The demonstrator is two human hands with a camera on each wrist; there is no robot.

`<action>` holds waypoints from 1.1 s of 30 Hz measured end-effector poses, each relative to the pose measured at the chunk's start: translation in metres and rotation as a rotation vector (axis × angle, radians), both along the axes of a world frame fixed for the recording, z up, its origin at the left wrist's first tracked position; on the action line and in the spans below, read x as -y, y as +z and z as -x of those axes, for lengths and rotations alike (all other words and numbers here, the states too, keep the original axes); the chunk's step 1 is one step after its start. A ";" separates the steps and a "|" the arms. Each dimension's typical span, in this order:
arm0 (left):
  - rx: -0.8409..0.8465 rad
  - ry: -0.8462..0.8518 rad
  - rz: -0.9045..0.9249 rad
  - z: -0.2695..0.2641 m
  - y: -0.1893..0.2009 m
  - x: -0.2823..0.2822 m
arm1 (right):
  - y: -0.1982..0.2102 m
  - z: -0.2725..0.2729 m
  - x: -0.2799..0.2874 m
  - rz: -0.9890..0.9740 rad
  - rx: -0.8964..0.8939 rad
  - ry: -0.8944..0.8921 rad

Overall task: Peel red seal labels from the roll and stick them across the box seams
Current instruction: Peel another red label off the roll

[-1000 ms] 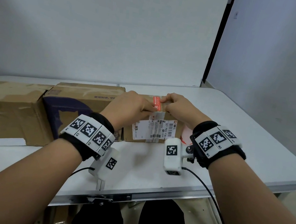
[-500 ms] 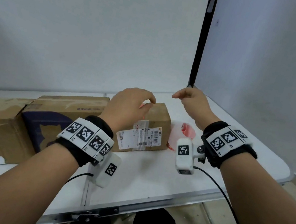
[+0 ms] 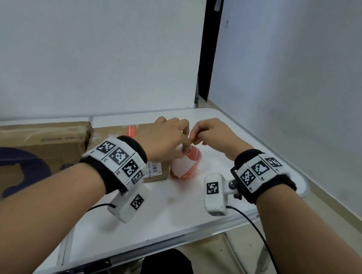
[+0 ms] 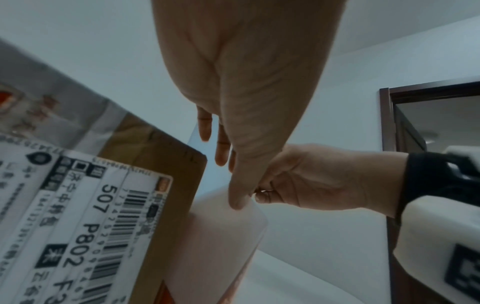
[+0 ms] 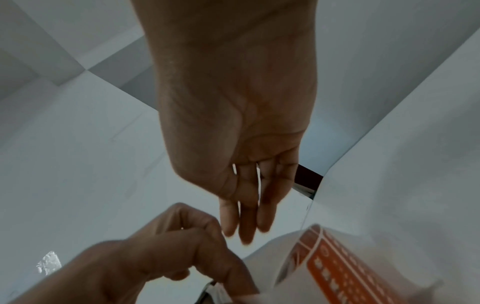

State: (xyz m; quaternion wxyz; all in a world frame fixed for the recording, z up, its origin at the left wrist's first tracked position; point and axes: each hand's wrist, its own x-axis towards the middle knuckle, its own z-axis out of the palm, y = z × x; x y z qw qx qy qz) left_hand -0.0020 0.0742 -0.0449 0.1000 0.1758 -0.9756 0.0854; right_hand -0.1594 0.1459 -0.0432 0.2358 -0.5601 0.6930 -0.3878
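The roll of red seal labels (image 3: 191, 162) stands on the white table (image 3: 172, 206), against the right end of a small cardboard box (image 3: 110, 131). One red label (image 3: 131, 130) is stuck across the box's top seam. My left hand (image 3: 185, 148) reaches down onto the roll and pinches its white backing strip (image 4: 223, 236). My right hand (image 3: 193, 140) hovers just above the roll with curled fingers, its tips against the left fingertips. What they hold is hidden. The right wrist view shows the roll's red labels (image 5: 350, 267) below both hands.
Larger cardboard boxes (image 3: 41, 137) lie at the left, one with a dark blue print (image 3: 6, 169). A shipping label (image 4: 85, 216) covers the small box's front. The table's rounded right corner (image 3: 304, 185) is near my right wrist, with walls close behind and to the right.
Both hands left the red label they were pressing on the small box, lifted, and moved right onto the label roll. The head view swung to the right.
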 end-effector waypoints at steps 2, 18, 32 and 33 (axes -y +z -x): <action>-0.032 0.010 -0.004 0.002 0.001 0.002 | 0.003 0.002 -0.004 -0.067 -0.029 0.063; -0.342 0.135 -0.051 0.013 0.021 0.013 | 0.002 0.010 -0.001 -0.004 0.150 -0.029; -0.408 0.198 -0.237 0.013 -0.008 -0.002 | -0.006 -0.001 -0.001 0.015 0.520 -0.131; -0.412 0.204 -0.219 0.013 -0.010 -0.002 | -0.007 -0.002 -0.001 0.017 0.538 -0.136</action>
